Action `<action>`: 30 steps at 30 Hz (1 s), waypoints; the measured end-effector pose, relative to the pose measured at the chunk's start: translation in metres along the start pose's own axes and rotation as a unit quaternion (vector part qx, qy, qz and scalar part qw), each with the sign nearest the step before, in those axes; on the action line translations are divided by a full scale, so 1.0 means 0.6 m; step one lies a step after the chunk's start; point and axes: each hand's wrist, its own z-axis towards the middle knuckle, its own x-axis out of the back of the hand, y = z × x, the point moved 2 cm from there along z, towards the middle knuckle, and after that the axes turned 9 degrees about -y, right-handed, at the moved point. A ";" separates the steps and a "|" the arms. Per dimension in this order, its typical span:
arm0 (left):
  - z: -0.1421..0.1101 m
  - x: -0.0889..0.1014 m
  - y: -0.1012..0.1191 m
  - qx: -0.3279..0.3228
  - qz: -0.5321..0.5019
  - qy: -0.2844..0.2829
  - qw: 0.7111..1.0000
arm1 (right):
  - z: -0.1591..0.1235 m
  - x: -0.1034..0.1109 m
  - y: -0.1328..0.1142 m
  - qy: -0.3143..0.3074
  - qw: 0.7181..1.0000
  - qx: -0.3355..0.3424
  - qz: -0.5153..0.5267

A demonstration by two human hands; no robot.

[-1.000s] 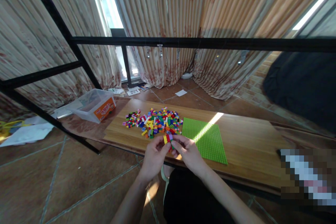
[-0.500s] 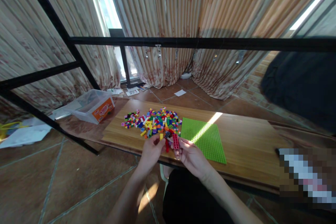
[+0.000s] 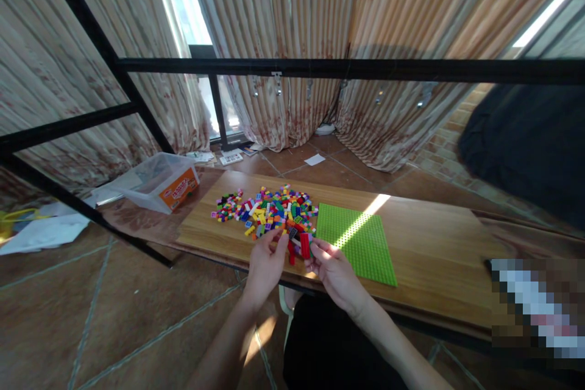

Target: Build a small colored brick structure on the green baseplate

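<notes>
My right hand [image 3: 336,271] pinches a long red toy brick [image 3: 304,245] upright between thumb and fingers. Opposite it, my left hand [image 3: 266,263] is closed at the fingertips around a small yellow brick [image 3: 284,232], mostly covered by the fingers. Just behind the hands spreads a pile of mixed coloured bricks [image 3: 274,210]. A dark grey brick [image 3: 293,233] and another red brick [image 3: 291,254] show between the hands. To the right of the pile lies a green studded baseplate [image 3: 361,244], crossed by a strip of sunlight.
The bricks and plate rest on a low wooden table [image 3: 434,244]. A clear plastic box [image 3: 158,180] with an orange label stands at its left end. A black metal bar [image 3: 320,68] runs across beyond the table, before the curtains [image 3: 292,6]. A blurred patch covers the right corner.
The red brick in my right hand has turned: its hollow underside showed before, and a smooth side faces me now. My left fingers have closed further over the yellow brick.
</notes>
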 end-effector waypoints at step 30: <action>-0.040 -0.091 0.048 0.032 -0.246 -0.055 0.967 | -0.009 0.005 -0.026 0.107 0.890 0.143 -0.419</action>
